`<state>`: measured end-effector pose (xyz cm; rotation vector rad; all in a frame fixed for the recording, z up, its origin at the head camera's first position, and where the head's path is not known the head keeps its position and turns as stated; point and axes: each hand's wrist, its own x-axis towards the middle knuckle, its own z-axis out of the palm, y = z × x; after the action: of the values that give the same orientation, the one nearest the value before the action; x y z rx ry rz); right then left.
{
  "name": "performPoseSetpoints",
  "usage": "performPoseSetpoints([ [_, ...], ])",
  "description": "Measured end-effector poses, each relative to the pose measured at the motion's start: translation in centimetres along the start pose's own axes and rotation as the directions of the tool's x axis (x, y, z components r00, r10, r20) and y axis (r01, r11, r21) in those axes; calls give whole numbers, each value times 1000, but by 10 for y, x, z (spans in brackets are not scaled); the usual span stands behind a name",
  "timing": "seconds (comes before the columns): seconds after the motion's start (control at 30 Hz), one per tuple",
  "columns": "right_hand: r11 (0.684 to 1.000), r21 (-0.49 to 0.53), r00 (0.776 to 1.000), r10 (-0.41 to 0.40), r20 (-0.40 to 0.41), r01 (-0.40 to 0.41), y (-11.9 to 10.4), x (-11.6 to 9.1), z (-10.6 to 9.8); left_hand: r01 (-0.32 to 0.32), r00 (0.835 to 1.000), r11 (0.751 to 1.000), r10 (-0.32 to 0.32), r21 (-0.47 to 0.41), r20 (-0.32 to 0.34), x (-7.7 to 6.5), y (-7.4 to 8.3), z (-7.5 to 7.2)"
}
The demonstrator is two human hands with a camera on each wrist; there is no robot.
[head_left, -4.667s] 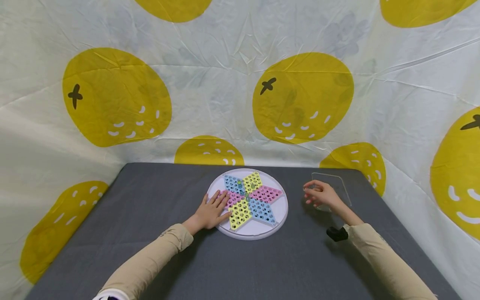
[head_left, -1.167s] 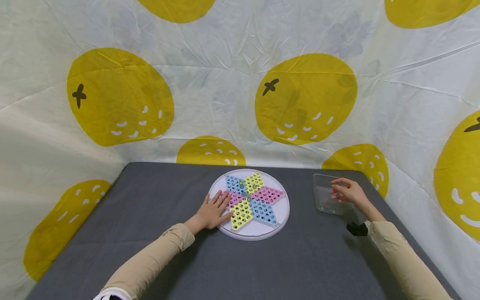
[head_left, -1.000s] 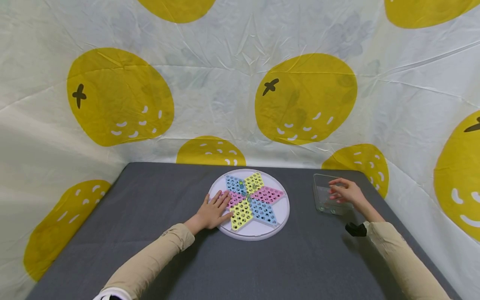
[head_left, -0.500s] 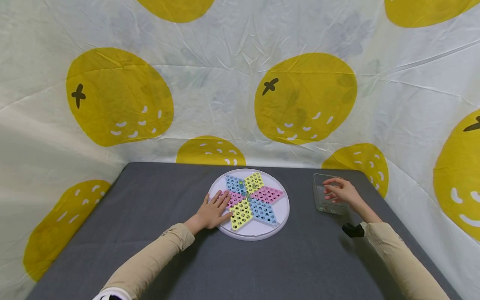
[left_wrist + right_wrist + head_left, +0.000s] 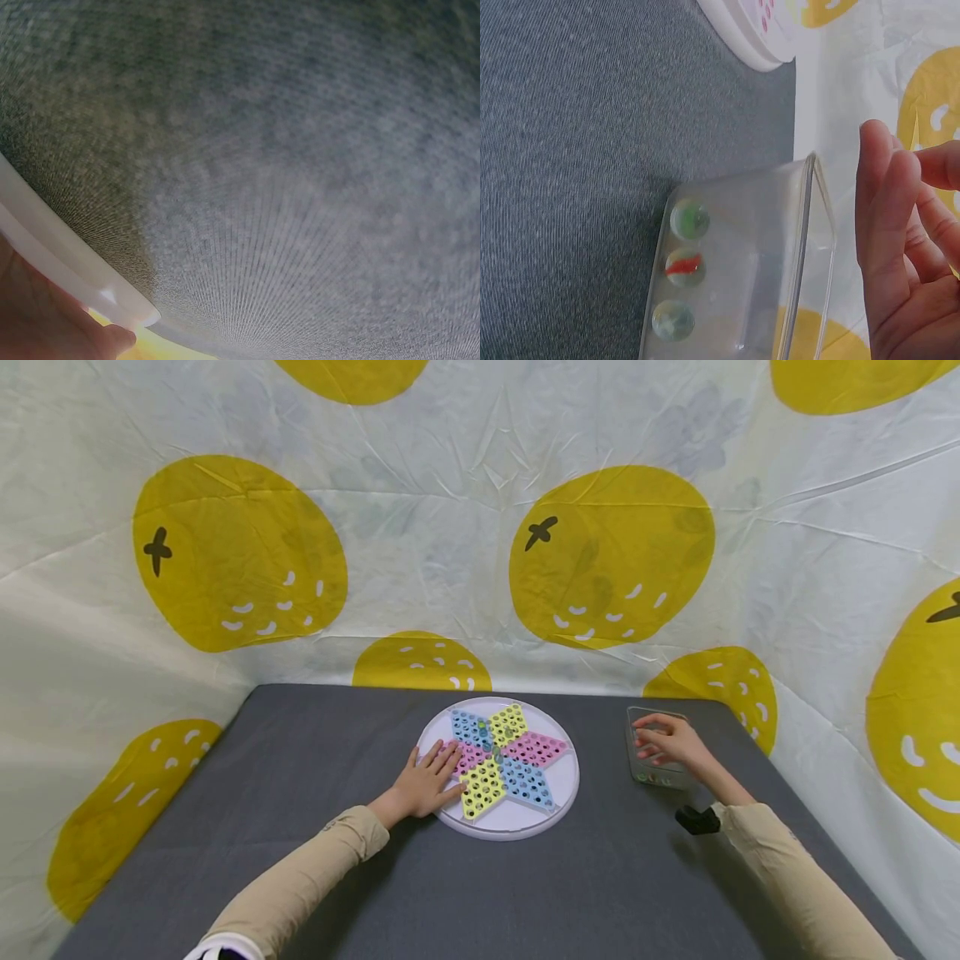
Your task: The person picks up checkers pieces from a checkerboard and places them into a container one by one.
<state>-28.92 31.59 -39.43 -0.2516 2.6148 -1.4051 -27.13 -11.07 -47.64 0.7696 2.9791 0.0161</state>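
Observation:
In the head view my left hand (image 5: 423, 781) lies flat with spread fingers on the left side of a round white Chinese checkers board (image 5: 562, 783), over the pink section. Several glass marbles sit in the board's holes. Over a clear plastic box (image 5: 632, 758) to the right, my right hand (image 5: 672, 743) hovers with bent fingers. In the right wrist view its thumb and fingertips come close together above the box's rim; whether a marble is between them I cannot tell. A green marble (image 5: 690, 218), a red-streaked marble (image 5: 685, 268) and a pale marble (image 5: 673, 320) lie in the box.
A dark grey cloth (image 5: 480, 893) covers the table. Behind it and at the sides hangs a white curtain (image 5: 442, 543) printed with yellow fruit. A gap of bare cloth separates the board from the box. A black object (image 5: 697, 820) hangs under the right wrist.
My right hand was left of the box at first, then went right over it. During the last second it has drifted left above the box. The left hand has stayed put.

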Motion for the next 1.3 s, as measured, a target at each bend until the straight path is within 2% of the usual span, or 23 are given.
performPoseSetpoints([
  [0.3, 1000, 7, 1000, -7, 21, 7, -3, 4, 12, -7, 1000, 1000, 7, 0, -5, 2, -3, 4],
  [0.53, 1000, 12, 999, 13, 32, -13, -9, 8, 24, -1, 1000, 1000, 1, -2, -2, 1, -2, 2],
  [0.77, 1000, -4, 999, -11, 53, 11, -11, 13, 35, -8, 1000, 1000, 8, -9, -4, 0, -1, 1],
  [0.9, 1000, 4, 998, 12, 60, -12, -13, 16, 43, -7, 1000, 1000, 7, -1, -3, 0, 0, 0],
  [1.07, 1000, -3, 997, 17, 73, -17, -15, 22, 53, -11, 1000, 999, 11, -30, -2, -2, 2, -5],
  [1.17, 1000, 12, 996, -1, 92, 0, -17, 24, 60, -3, 1000, 999, 3, -32, 5, -3, 3, -7],
  [1.3, 996, 49, 988, -80, 131, 74, -19, 25, 68, -3, 1000, 999, 3, -45, 2, -3, 3, -7],
])
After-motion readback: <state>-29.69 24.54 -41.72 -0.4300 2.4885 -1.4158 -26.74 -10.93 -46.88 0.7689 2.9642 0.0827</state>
